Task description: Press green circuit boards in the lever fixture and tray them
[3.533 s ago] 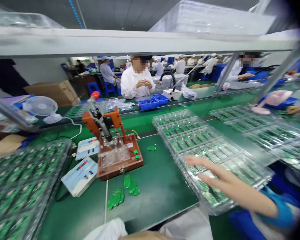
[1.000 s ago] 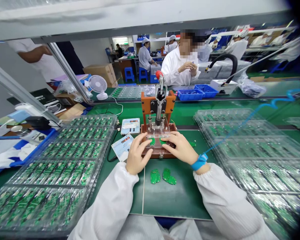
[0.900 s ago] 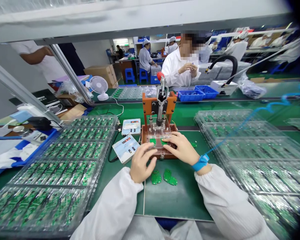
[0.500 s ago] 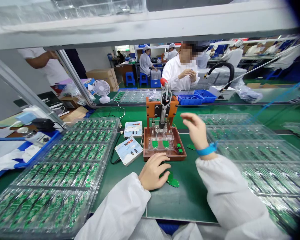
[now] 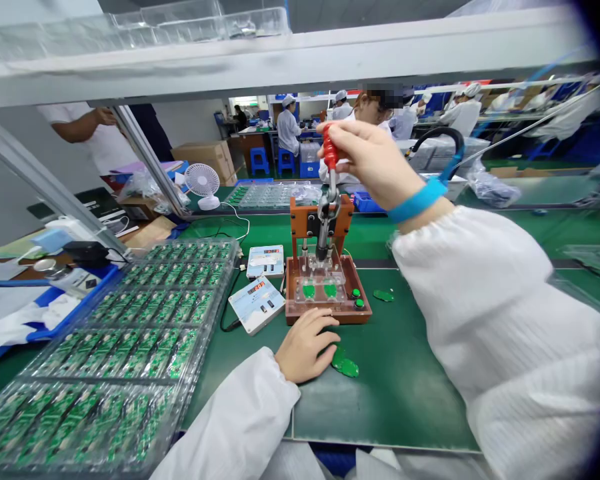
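An orange test fixture (image 5: pixel 325 283) stands mid-table with two small green boards (image 5: pixel 319 291) under its clear press plate. My right hand (image 5: pixel 367 160) is raised and wrapped round the fixture's red-tipped lever (image 5: pixel 329 155). My left hand (image 5: pixel 305 347) rests on the green mat just in front of the fixture, fingers curled over loose green boards (image 5: pixel 345 363). What, if anything, those fingers hold is hidden. One more loose green board (image 5: pixel 383 295) lies right of the fixture.
Clear trays of green boards (image 5: pixel 130 333) fill the left side. Two white meter boxes (image 5: pixel 257 303) sit left of the fixture. A small fan (image 5: pixel 203 181), blue bins and other workers are beyond the bench; a person's arm (image 5: pixel 87 123) shows upper left.
My right hand rose from the fixture's base to the lever top and closed on it. My left hand slid back off the fixture onto the loose boards.
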